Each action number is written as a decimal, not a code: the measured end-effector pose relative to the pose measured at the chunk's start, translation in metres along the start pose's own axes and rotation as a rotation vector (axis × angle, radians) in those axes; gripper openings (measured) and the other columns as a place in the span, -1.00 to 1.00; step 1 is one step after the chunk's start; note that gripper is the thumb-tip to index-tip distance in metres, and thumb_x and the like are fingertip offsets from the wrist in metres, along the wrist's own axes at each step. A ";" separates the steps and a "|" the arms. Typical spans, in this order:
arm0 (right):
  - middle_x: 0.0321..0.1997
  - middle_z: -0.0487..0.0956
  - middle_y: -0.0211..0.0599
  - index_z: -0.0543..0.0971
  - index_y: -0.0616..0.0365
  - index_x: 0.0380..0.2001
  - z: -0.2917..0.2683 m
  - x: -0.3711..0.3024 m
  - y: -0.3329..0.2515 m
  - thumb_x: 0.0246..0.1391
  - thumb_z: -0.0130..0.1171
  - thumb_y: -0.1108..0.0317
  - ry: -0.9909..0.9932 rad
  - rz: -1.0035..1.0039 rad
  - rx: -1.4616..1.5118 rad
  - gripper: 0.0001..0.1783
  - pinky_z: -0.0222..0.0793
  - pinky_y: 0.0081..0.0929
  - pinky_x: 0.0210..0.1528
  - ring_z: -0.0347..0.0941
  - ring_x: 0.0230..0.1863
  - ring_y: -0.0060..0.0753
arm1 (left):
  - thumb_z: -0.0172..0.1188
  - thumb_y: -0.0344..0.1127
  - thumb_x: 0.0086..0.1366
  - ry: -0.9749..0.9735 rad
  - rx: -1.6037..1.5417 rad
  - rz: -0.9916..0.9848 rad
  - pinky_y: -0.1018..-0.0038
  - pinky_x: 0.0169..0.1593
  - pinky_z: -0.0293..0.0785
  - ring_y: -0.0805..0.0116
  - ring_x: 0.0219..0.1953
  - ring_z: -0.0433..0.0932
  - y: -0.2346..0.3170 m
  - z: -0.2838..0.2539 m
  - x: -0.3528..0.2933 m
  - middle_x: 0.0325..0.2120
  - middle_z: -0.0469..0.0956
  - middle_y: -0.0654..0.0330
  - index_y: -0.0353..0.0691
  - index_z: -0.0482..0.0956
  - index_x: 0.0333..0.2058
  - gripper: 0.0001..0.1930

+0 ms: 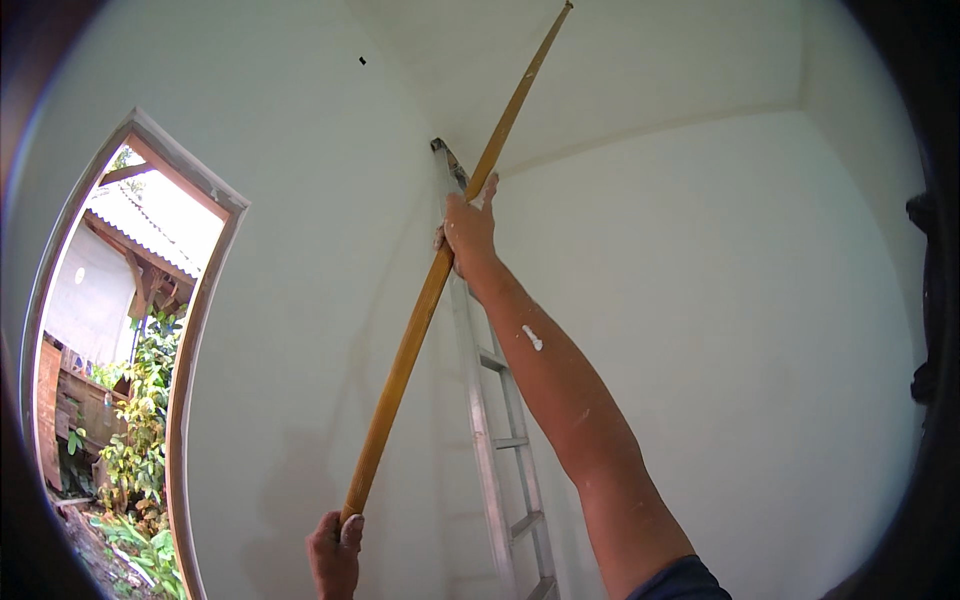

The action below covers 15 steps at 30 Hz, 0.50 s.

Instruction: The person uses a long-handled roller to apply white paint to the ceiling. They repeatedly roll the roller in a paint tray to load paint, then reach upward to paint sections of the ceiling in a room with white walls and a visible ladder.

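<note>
A long yellow-brown wooden pole (pixel 395 395) slants across the view, from low near the middle up to the top edge right of centre. Its lower end sits in my left hand (pixel 334 558), whose fingers are wrapped round it. Higher up, my right hand (pixel 468 228) grips the pole with the arm stretched out, the fingers behind it and one digit pointing up along it. White smears mark my right hand and forearm. The far tip of the pole reaches the upper edge of the picture, and I cannot tell whether it touches the ceiling (pixel 650 60).
Behind my right arm an aluminium ladder (pixel 485 440) leans near the corner of the pale walls. At the left, a wood-framed opening (pixel 178 440) shows plants (pixel 145 430) and a corrugated roof (pixel 140 240) outside. A dark object (pixel 922 300) shows at the right rim.
</note>
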State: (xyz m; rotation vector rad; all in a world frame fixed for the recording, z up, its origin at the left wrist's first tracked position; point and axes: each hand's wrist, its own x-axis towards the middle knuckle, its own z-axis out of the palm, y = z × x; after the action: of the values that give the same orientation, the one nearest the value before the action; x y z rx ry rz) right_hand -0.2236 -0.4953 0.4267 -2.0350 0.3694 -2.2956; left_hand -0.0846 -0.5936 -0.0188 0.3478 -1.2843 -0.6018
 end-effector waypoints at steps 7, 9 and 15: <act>-0.63 0.33 -0.33 0.33 0.12 0.03 -0.004 0.031 -0.096 0.46 -0.13 0.10 -0.003 -0.067 0.020 -0.67 0.56 -0.24 -0.44 0.37 -0.67 -0.42 | 0.16 -0.12 0.47 0.079 -0.066 0.080 0.60 -0.54 0.17 0.63 -0.61 0.27 0.106 0.003 -0.023 -0.66 0.34 0.41 -0.35 0.58 -0.29 -0.66; -0.60 0.34 -0.31 0.34 0.09 -0.20 0.005 0.037 -0.115 0.41 -0.14 0.14 -0.044 -0.156 -0.066 -0.75 0.53 -0.25 -0.32 0.35 -0.67 -0.35 | 0.17 -0.18 0.45 0.113 -0.073 0.090 0.55 -0.47 0.30 0.58 -0.59 0.33 0.126 -0.009 -0.024 -0.64 0.41 0.32 -0.46 0.62 -0.22 -0.65; -0.62 0.28 -0.35 0.40 0.03 -0.14 0.040 0.045 -0.116 0.46 -0.28 -0.21 -0.124 -0.066 0.209 -0.47 0.48 -0.20 -0.49 0.31 -0.67 -0.33 | 0.22 -0.10 0.43 0.207 0.004 0.111 0.55 -0.50 0.27 0.59 -0.59 0.32 0.141 -0.041 -0.016 -0.68 0.37 0.34 -0.43 0.64 -0.21 -0.62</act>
State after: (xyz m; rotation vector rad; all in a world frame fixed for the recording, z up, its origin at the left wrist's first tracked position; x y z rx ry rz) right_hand -0.1767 -0.3977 0.4993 -2.0984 0.0535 -2.1257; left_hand -0.0160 -0.4754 0.0363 0.3311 -1.0981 -0.4564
